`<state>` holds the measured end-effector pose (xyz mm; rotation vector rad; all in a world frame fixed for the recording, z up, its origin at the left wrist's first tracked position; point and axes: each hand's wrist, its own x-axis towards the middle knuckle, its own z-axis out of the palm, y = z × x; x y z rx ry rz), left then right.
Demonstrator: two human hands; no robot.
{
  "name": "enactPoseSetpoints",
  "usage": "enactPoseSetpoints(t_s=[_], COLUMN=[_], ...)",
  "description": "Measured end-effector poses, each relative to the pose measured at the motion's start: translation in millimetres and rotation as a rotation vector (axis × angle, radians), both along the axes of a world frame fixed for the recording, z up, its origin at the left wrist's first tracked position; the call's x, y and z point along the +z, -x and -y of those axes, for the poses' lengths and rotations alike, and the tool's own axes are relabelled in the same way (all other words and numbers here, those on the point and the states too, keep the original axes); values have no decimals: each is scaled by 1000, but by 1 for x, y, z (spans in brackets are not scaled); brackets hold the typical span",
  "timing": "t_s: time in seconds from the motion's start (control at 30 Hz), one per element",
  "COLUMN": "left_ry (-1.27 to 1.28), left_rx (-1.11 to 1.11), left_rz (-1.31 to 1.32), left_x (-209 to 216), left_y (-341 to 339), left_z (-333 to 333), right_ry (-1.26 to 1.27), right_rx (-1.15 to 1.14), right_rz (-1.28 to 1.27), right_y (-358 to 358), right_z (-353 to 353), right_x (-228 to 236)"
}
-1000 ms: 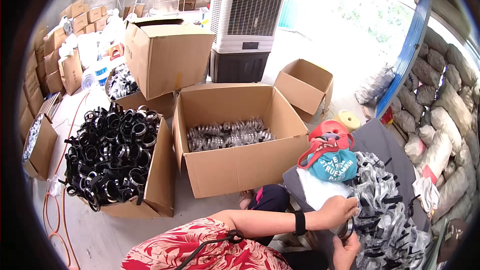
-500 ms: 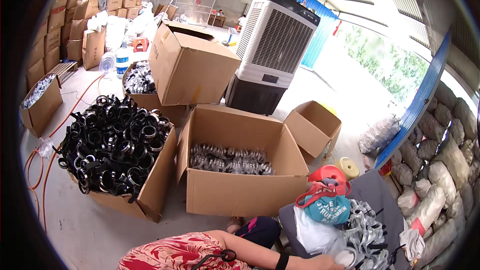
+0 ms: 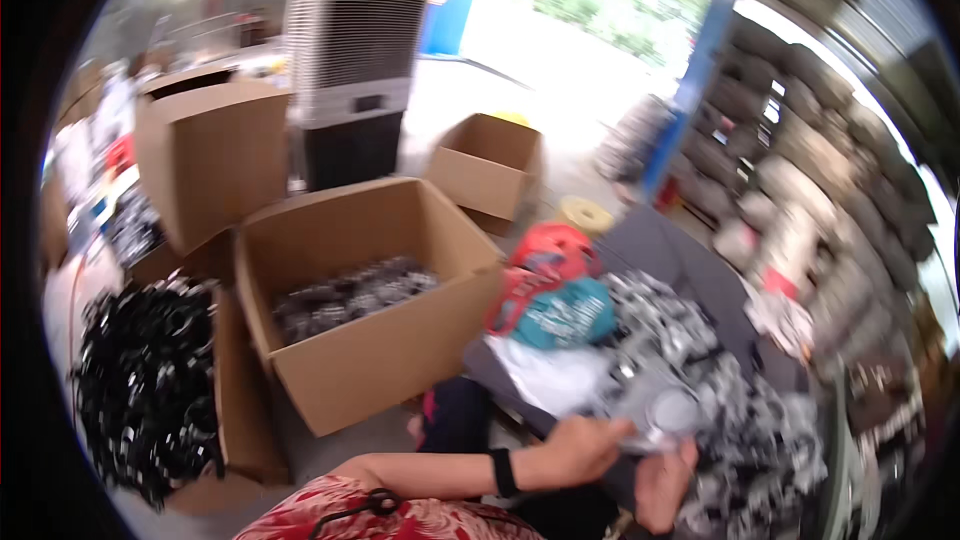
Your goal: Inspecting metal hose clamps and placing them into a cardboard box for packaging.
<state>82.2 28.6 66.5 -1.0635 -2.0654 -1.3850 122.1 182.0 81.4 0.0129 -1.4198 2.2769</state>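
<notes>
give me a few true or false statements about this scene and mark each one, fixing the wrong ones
1. A black wristband is on the left forearm. True.
2. Both hands are inside the middle carton. False: the left hand and right hand are at a clear-wrapped ring, right of the middle carton.
3. The teal pouch is nearer the person than the yellow roll. True.
4. The carton at left is sealed. False: it is open, heaped with black parts.
</notes>
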Motion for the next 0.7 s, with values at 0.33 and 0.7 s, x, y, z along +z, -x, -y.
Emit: enactPoseSetpoints(t_s=[0.33,0.7], left_ry=[36,148], left_rx=[-79,-424], left_rz=[-66,32], left_x=[5,0], left_y=[7,-7], left_z=[-17,-22], right_ry=[81,204], right_rx=[116,139], right_rz=[-71,-81], right_y=[-5,-11], right_z=[-11,-16], right_x=[-6,-22])
